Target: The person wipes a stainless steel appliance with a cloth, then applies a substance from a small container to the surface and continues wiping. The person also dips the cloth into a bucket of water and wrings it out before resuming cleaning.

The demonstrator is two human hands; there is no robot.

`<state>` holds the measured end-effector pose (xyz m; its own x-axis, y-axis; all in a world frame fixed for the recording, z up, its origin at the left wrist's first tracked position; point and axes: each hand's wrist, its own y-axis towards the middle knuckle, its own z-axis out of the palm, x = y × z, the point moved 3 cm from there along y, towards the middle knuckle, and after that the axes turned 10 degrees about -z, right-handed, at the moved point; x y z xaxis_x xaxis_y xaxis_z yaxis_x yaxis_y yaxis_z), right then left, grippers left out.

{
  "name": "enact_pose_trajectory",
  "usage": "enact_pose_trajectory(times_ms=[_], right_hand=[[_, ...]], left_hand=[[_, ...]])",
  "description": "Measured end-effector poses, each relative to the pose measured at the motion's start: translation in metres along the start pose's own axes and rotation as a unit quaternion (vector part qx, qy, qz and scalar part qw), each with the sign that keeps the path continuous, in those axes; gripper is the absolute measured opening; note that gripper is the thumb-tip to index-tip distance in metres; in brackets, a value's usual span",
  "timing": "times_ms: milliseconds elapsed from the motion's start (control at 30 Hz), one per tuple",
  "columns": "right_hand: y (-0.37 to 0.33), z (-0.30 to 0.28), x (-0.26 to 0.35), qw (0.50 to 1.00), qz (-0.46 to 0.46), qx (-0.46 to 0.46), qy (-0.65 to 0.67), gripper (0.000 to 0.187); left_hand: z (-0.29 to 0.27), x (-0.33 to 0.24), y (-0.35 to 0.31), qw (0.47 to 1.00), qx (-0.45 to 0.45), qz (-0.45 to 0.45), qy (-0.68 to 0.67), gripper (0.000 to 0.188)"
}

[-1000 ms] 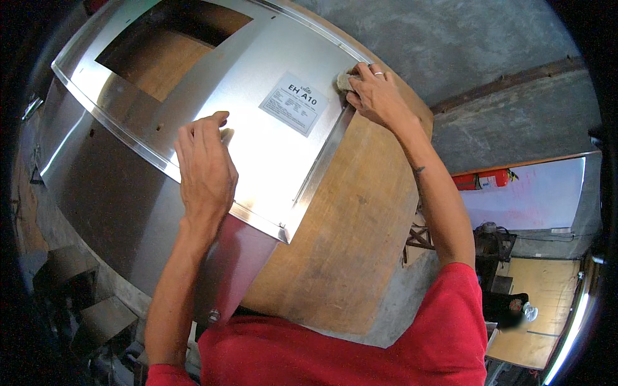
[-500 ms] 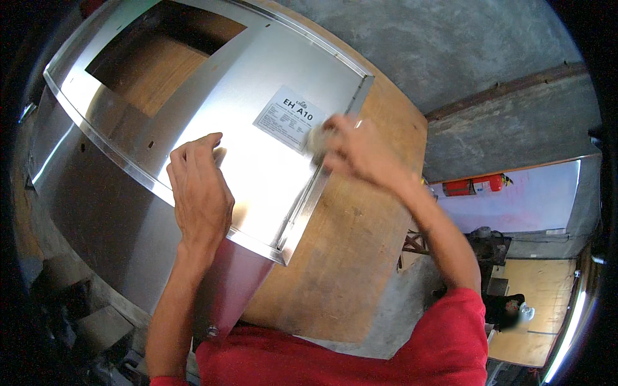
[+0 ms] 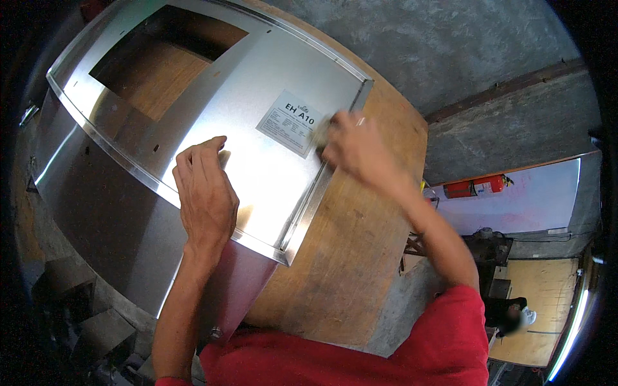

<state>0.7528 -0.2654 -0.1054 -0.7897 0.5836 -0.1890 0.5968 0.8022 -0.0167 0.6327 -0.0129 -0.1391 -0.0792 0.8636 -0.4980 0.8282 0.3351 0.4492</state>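
Note:
A large brushed-metal housing (image 3: 257,77) lies on a wooden board, with a rectangular opening in its far left part. On its shiny top sits a silver label (image 3: 290,123) with dark print. My right hand (image 3: 360,145), smeared by motion, is closed on a small pale wad (image 3: 320,134), too blurred to name, at the label's right edge. To the left of the label, my left hand (image 3: 206,186) is over the housing near its front rim. Its fingers are loosely bent, with nothing seen in them; whether they touch the metal is unclear.
The wooden board (image 3: 347,257) stretches under and right of the housing. A red fire extinguisher (image 3: 476,185) is at the right by a pale panel. Another person (image 3: 505,315) is far off at the lower right. Dark boxy blocks (image 3: 103,334) stand at the lower left.
My right hand has shifted slightly right and up along the label's edge, still blurred. My left hand stays almost in place over the metal. The view has moved a little.

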Motion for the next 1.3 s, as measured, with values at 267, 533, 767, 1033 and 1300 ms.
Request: enact_pose_trajectory(times_ms=[267,533,767,1033,1300], right_hand=[[-0.01,-0.021,0.025,0.995,0.001,-0.007,-0.096,0.019],[0.04,0.041,-0.131,0.959,0.043,-0.049,-0.275,0.025],[0.041,0.036,-0.112,0.957,0.103,0.016,-0.27,0.03],[0.01,-0.029,0.06,0.97,-0.023,0.13,-0.206,0.025],[0.036,0.011,-0.075,0.974,0.038,0.002,-0.225,0.022]], left_hand=[[-0.005,-0.005,0.001,1.0,0.007,0.001,-0.009,0.025],[-0.005,-0.006,0.002,0.999,0.03,-0.017,-0.021,0.027],[0.0,-0.006,0.001,0.998,0.029,-0.015,-0.05,0.04],[-0.003,-0.003,-0.001,0.999,0.029,-0.025,-0.037,0.041],[-0.001,0.0,-0.001,0.999,0.031,-0.008,-0.034,0.034]])
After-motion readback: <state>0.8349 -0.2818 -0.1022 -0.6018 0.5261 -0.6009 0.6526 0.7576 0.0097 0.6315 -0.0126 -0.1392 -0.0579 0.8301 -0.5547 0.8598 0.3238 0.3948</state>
